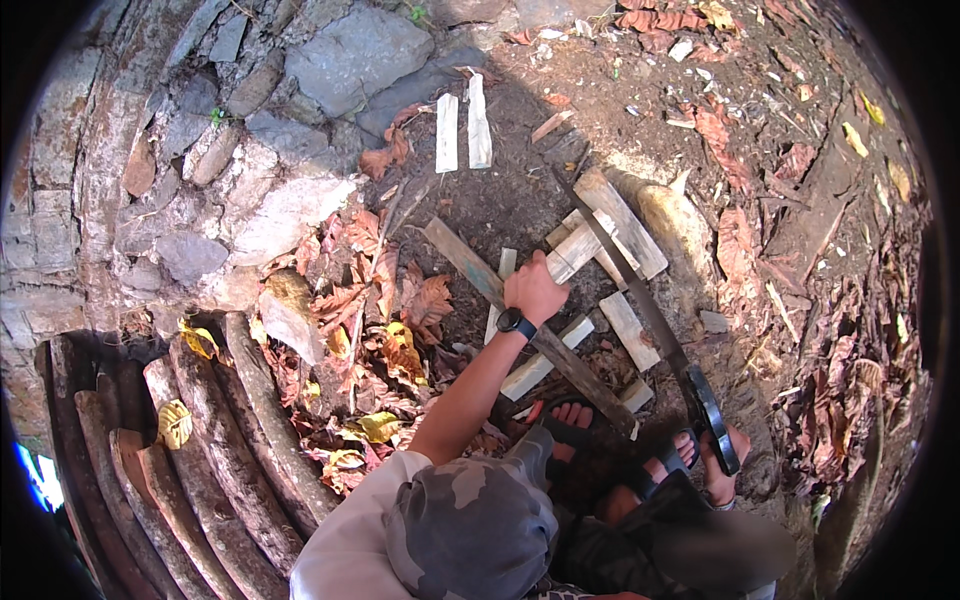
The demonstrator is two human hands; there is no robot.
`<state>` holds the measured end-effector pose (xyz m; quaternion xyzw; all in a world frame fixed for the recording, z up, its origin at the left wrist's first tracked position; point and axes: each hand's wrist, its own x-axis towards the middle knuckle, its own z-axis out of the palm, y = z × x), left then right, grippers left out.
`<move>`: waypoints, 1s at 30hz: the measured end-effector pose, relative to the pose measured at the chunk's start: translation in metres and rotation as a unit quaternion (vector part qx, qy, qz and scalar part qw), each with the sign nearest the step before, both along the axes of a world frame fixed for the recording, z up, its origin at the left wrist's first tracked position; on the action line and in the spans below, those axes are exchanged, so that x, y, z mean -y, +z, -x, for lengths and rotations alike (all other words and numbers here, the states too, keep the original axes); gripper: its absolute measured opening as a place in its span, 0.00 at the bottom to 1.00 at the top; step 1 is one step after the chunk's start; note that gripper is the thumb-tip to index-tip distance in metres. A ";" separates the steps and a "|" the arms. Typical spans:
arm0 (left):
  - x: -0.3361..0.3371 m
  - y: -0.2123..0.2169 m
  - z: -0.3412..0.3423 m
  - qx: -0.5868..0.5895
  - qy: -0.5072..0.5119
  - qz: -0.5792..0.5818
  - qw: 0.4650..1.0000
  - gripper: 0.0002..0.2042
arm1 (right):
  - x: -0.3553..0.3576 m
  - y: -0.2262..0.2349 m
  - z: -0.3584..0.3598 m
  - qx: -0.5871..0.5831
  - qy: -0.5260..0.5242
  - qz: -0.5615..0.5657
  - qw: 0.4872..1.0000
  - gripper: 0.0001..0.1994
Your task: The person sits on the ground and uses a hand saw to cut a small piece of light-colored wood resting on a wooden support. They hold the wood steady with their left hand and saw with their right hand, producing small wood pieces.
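My left hand (537, 292), with a dark watch on its wrist, is closed on the near end of a short pale wood piece (575, 254). That piece slants away to the right, over a thicker wooden block (638, 235). In my right hand (724, 466), closed round its black handle, is a machete (655, 315). Its long dark blade reaches up and left, passing across the far end of the wood piece in this view; whether they touch I cannot tell. A long weathered board (575, 360) lies below my left wrist.
Several cut wood pieces (628, 330) lie around my sandalled feet (570, 415). Two pale strips (447, 132) rest farther off on the dirt. Stacked logs (215, 440) fill the lower left. A stone wall (360, 60) stands beyond dry leaves (425, 300) at the left.
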<state>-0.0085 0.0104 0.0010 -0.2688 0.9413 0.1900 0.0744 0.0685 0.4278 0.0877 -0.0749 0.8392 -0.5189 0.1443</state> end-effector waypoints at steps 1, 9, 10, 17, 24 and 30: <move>0.000 0.000 0.000 -0.002 0.001 -0.001 1.000 0.22 | 0.002 0.002 0.000 0.008 -0.004 0.008 1.000 0.11; -0.001 0.005 0.001 0.024 0.001 -0.004 1.000 0.22 | 0.008 -0.005 -0.008 0.032 0.009 0.075 0.997 0.05; -0.002 0.005 0.001 0.021 -0.001 -0.006 1.000 0.22 | 0.009 -0.008 -0.010 0.038 0.007 0.082 0.996 0.05; 0.002 -0.004 -0.002 -0.012 0.003 0.001 1.000 0.23 | 0.018 -0.010 -0.007 -0.048 0.059 0.083 0.994 0.01; 0.000 -0.004 -0.001 -0.010 0.001 0.003 1.000 0.24 | 0.019 -0.015 -0.011 -0.045 0.078 0.061 0.994 0.04; 0.001 -0.002 0.000 -0.007 0.001 0.005 1.000 0.24 | 0.019 -0.022 -0.012 -0.052 0.071 0.070 0.994 0.08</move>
